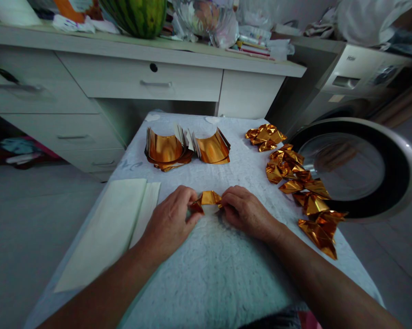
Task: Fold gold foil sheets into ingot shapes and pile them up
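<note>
Between my two hands, a small gold foil piece (210, 198) with folded sides is held at its ends, just over the cloth-covered table. My left hand (173, 217) pinches its left end between thumb and fingers. At the right end, the curled fingers of my right hand (242, 208) grip the foil; the fingertips are partly hidden. Beyond them lie two curved stacks of gold foil sheets, a left stack (165, 148) and a right stack (212, 148). Several folded gold foil pieces (315, 203) form a row along the table's right side.
Folded pale sheets (105, 228) lie on the table (206, 283) at the left. A white cabinet (188, 84) stands behind, with a watermelon (137, 16) and plastic bags on top. The open round door (356, 167) of a washing machine (360, 68) adjoins the right edge.
</note>
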`<state>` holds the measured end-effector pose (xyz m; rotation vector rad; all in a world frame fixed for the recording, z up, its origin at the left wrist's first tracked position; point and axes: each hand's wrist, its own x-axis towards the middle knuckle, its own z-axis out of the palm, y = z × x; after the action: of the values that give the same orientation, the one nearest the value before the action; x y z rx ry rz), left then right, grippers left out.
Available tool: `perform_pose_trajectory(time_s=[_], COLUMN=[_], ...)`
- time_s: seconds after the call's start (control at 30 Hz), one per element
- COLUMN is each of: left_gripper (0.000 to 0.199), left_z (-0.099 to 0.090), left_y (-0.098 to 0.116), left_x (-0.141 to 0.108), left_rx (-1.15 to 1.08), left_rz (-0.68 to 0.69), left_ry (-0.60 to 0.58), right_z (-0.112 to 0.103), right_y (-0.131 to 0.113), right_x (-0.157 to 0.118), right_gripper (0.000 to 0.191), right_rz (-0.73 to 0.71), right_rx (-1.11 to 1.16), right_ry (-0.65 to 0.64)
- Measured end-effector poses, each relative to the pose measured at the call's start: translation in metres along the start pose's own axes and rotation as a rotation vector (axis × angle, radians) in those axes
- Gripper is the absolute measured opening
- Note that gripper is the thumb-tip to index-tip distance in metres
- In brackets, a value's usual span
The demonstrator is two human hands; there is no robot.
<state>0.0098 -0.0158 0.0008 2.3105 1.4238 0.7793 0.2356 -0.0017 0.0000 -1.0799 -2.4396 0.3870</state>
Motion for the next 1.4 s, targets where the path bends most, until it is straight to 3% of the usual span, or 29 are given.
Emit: perform_pose_trajectory(time_s=[0.37,0.73,1.1,1.4], left_gripper=[0.009,0.011,0.011,0.013], left_z=[0.005,0.002,0.003,0.001], left_y=[-0.004,-0.002,-0.004,-0.004], left_x=[0.0,0.002,0.003,0.003], left_rx=[0.189,0.193,0.16,0.161], left_rz=[0.208,0.192,0.189,0.2], left_ry=[-0.054,-0.126,-0.164,-0.12], right_z=[0.0,-0.005,0.001,0.003], right_y=[0.002,-0.005,-0.002,0.006], right_x=[-0.001,-0.001,-0.001,-0.003], right_gripper=[0.013,0.02,0.016,0.018], right_rz=[0.01,0.014,0.019,-0.039], right_rx=[0.005,-0.028,-0.041,0.031], right_ry=[-0.011,-0.098,-0.048,-0.003])
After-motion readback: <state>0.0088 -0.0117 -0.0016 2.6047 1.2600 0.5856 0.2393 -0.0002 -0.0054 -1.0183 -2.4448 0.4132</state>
